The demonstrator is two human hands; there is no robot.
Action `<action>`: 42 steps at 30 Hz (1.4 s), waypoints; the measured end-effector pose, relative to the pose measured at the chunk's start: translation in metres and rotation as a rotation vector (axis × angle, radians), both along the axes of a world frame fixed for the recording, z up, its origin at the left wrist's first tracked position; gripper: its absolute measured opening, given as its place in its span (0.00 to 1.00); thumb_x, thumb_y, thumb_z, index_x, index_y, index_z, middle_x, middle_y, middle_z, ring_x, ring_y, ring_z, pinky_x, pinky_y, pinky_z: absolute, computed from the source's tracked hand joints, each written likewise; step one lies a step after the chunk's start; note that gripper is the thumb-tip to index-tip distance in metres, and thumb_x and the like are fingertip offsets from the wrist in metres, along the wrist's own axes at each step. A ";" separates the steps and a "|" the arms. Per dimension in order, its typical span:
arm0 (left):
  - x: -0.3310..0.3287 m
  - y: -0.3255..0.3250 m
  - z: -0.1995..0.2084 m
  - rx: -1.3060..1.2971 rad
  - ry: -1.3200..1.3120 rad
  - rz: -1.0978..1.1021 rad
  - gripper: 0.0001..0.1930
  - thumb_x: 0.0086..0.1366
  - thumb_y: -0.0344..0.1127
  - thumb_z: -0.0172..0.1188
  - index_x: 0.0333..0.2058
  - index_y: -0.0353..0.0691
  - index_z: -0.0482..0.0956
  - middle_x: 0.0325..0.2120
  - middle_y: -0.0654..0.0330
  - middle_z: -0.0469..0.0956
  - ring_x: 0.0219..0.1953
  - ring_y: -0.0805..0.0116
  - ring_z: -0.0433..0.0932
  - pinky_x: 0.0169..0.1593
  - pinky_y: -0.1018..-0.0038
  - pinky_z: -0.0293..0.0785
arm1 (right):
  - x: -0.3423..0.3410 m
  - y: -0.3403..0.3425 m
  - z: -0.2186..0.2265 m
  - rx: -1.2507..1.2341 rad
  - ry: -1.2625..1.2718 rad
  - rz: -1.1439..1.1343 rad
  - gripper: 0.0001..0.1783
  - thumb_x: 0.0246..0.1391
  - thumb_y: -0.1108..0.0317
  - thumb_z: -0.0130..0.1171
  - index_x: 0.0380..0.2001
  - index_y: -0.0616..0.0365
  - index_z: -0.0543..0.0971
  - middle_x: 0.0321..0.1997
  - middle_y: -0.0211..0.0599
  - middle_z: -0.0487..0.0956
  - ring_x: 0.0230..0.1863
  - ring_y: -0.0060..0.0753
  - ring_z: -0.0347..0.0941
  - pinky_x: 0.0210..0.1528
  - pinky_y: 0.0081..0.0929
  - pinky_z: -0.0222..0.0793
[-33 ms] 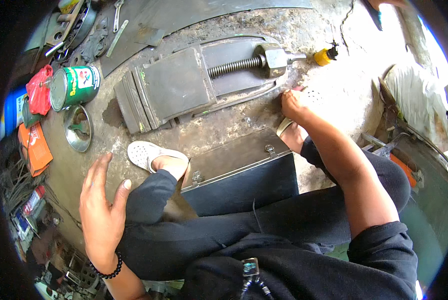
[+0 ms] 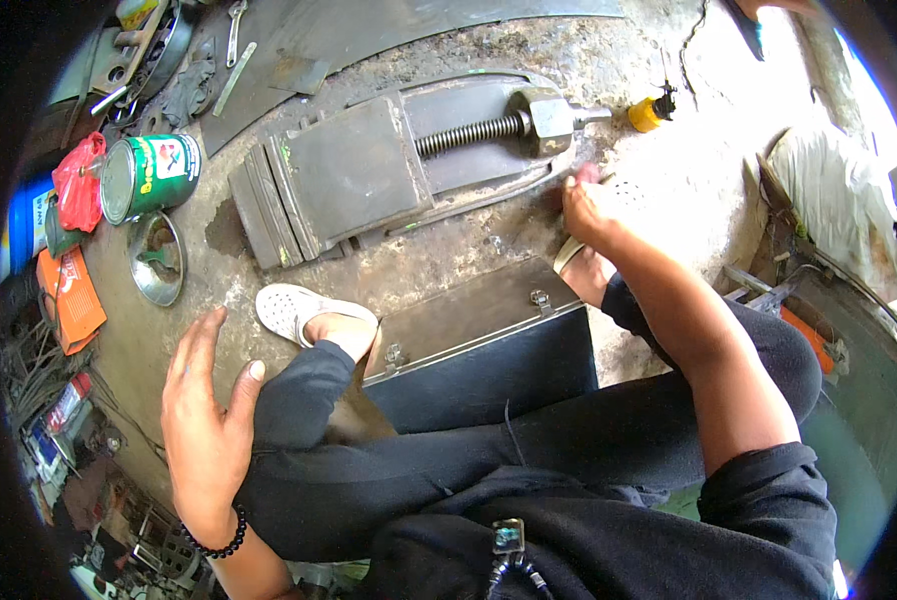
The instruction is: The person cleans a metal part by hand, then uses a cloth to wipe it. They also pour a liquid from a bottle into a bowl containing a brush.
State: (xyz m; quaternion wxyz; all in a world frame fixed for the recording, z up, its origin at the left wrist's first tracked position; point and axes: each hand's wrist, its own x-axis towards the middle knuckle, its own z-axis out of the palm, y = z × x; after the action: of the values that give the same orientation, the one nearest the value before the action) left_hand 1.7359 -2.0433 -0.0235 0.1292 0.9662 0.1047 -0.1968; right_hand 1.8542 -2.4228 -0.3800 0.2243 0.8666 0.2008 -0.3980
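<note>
My right hand (image 2: 593, 216) is closed beside the screw end of a large grey machine vise (image 2: 354, 170), just above my right shoe. A blurred reddish bit shows at its fingertips; what it is I cannot make out. To the left, my left hand (image 2: 207, 420) is raised by my knee, fingers stretched and thumb apart, holding nothing. A thick threaded screw (image 2: 472, 134) runs along the vise, which lies on the stained floor. Between my feet stands a black metal toolbox (image 2: 484, 375), its lid (image 2: 469, 312) down, with two latches.
A metal bowl (image 2: 167, 288) with a green-handled brush, a green paint can (image 2: 174, 172) and a red plastic bag (image 2: 79, 180) sit at the left. A yellow oil can (image 2: 646, 115) stands beyond my right hand. Sheet metal (image 2: 389, 22) lies at the far side.
The reddish bit at my right fingertips has shifted slightly left and blurred. My left hand and the vise look unmoved.
</note>
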 end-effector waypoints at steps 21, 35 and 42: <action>0.012 -0.018 -0.003 -0.007 0.044 -0.044 0.27 0.59 0.33 0.62 0.57 0.34 0.70 0.55 0.40 0.71 0.58 0.42 0.69 0.61 0.58 0.64 | 0.035 -0.048 -0.070 0.425 0.030 -0.619 0.23 0.51 0.64 0.51 0.51 0.57 0.76 0.46 0.57 0.80 0.47 0.57 0.78 0.52 0.45 0.72; -0.003 -0.007 0.016 -0.023 -0.024 -0.065 0.28 0.56 0.35 0.64 0.56 0.32 0.71 0.55 0.42 0.71 0.58 0.41 0.68 0.61 0.56 0.64 | 0.000 -0.008 -0.042 0.890 -0.408 -0.922 0.20 0.54 0.68 0.48 0.51 0.52 0.76 0.45 0.54 0.81 0.49 0.57 0.77 0.55 0.46 0.70; -0.013 0.017 0.033 -0.094 -0.035 -0.038 0.30 0.56 0.39 0.63 0.57 0.34 0.70 0.56 0.41 0.69 0.59 0.39 0.67 0.62 0.56 0.61 | 0.034 0.060 0.069 0.357 0.471 0.079 0.23 0.52 0.56 0.50 0.48 0.55 0.80 0.46 0.50 0.81 0.48 0.55 0.77 0.53 0.44 0.71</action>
State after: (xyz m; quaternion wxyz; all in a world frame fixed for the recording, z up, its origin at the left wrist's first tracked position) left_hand 1.7224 -2.0261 0.0097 0.1724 0.9642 0.0747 -0.1870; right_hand 1.8881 -2.3628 -0.3112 0.0311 0.7676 0.3477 -0.5375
